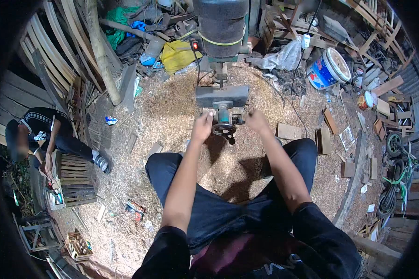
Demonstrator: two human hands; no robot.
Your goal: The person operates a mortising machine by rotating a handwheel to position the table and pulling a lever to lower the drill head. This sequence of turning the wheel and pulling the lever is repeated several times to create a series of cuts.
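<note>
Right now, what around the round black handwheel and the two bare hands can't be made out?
In the head view:
Left hand and right hand: small and blurred, so their exact hold can't be told.
Dark cylindrical drum: top cut off by the upper edge.
Grey rectangular block: far face hidden by its near side.
Small red-and-teal item: too small to identify.

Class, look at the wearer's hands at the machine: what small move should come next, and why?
Probably a slight turn of the handwheel with the left hand: that hand is beside it, the right hand is opposite, and both are just below the grey block.
</note>
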